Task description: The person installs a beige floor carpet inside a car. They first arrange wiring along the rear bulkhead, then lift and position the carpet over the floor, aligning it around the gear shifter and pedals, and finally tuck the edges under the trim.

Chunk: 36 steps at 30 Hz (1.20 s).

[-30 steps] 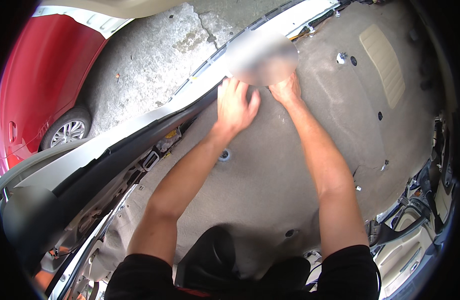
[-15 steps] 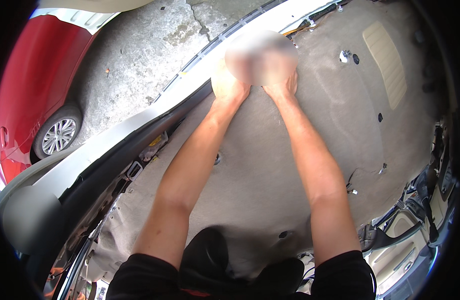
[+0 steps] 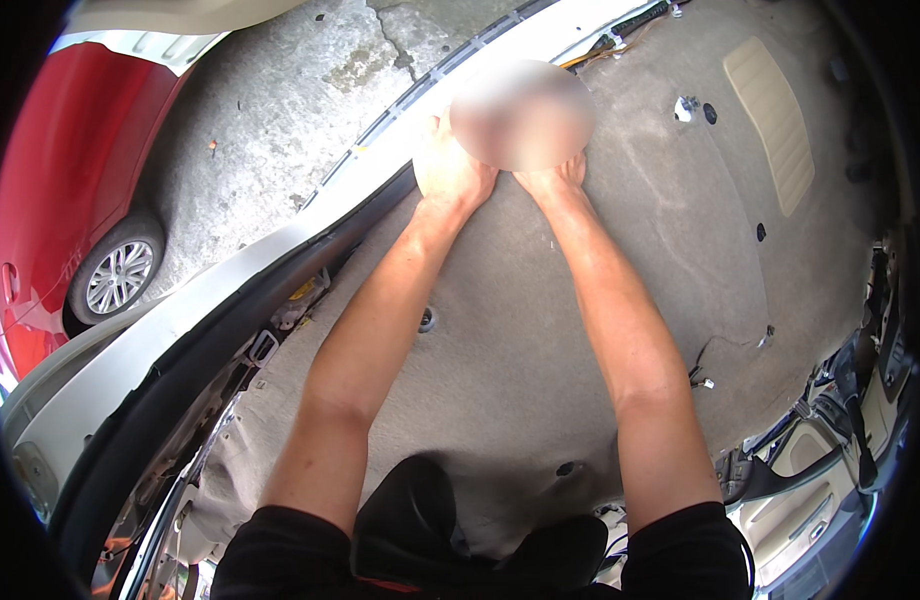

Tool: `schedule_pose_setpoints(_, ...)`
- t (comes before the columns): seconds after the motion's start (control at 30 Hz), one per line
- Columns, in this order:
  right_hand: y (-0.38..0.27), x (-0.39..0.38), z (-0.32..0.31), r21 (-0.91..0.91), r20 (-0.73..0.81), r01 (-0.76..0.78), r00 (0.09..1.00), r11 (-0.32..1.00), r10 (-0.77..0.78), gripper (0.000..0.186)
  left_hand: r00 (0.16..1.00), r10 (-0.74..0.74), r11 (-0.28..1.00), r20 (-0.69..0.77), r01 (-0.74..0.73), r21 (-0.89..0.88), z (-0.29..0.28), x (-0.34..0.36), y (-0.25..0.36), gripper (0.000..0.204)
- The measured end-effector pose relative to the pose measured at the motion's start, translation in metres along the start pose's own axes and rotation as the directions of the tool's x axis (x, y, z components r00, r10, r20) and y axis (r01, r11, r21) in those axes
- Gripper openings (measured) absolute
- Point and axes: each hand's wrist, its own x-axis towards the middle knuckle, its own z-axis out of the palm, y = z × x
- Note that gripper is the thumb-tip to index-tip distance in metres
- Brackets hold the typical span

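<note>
Both arms reach forward over the grey-brown floor carpet of a stripped car interior. My left hand is at the far edge of the carpet, beside the white door sill. Close by on its right, my right hand is over the carpet. A round blur covers the fingers of both hands and whatever lies between them, so their grip is hidden. A black rubber seal runs along the sill. Just beyond the right hand, a wiring harness with orange wires follows the carpet edge.
A red car stands on the concrete floor outside at left. The carpet carries a beige ribbed heel pad, a white connector and small wire ends. Beige trim lies at lower right.
Both hands have shifted slightly left, staying close together. The view has moved a little, and a carpet hole beside my left forearm shows more fully.
</note>
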Motion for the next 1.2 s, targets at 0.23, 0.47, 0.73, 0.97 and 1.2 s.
schedule_pose_setpoints(0.23, 0.001, -0.002, 0.004, 0.019, -0.008, -0.047, 0.999, 0.999, 0.047, 0.025, 0.998, 0.019, 0.997, 0.058, -0.023, 0.071, -0.003, 0.003, 0.004, 0.026)
schedule_pose_setpoints(0.47, 0.003, -0.007, 0.008, 0.122, -0.091, -0.014, 0.996, 0.992, 0.026, 0.028, 0.998, -0.011, 0.998, 0.055, 0.007, 0.065, -0.002, 0.003, 0.005, 0.025)
schedule_pose_setpoints(0.73, 0.006, -0.005, 0.015, 0.155, -0.162, 0.039, 0.987, 0.987, -0.013, 0.025, 0.997, 0.004, 1.000, -0.081, -0.004, 0.006, 0.003, 0.001, 0.004, 0.029)
schedule_pose_setpoints(0.97, 0.010, -0.005, 0.013, 0.314, -0.288, -0.047, 0.947, 0.948, 0.143, 0.056, 0.993, 0.117, 0.991, 0.025, -0.118, 0.062, 0.001, -0.001, 0.005, 0.034)
schedule_pose_setpoints(1.2, 0.007, -0.003, 0.010, 0.140, -0.260, -0.012, 0.964, 0.990, 0.049, 0.063, 0.990, 0.143, 0.988, -0.006, -0.142, 0.053, 0.009, 0.007, 0.005, 0.035)
